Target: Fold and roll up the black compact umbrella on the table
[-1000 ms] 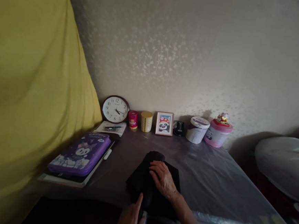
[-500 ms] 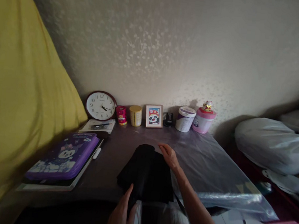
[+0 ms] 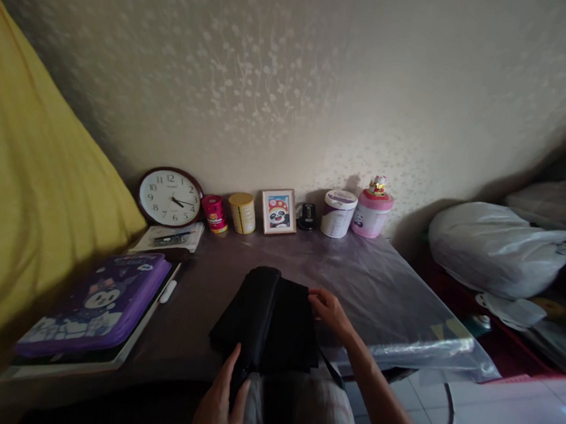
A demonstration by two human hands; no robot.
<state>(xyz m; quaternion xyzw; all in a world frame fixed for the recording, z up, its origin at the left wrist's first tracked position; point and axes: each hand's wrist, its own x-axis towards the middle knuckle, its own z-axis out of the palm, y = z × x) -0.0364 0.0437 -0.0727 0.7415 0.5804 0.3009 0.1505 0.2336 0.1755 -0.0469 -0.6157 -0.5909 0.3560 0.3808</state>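
A black fabric article (image 3: 288, 323), bag-like with a thick padded ridge along its middle, lies at the table's front edge and reaches toward my lap. A thin dark strap hangs from its right side. My left hand (image 3: 222, 397) grips the near end of the ridge, thumb on one side and fingers on the other. At the far right corner, my right hand (image 3: 329, 310) pinches the fabric's edge between bent fingers. Its exact kind cannot be made out because the black cloth shows little detail.
Left on the table (image 3: 356, 276) lies a purple case (image 3: 103, 309) on a board, with a white marker (image 3: 167, 292) beside it. Along the wall stand a clock (image 3: 170, 196), tins, a picture frame (image 3: 279, 212) and tubs. Plastic-wrapped bundles (image 3: 496, 248) sit at right.
My right hand has gone from resting at the far edge to pinching the right corner. The fabric's ridge now shows more clearly. The camera view has turned slightly right.
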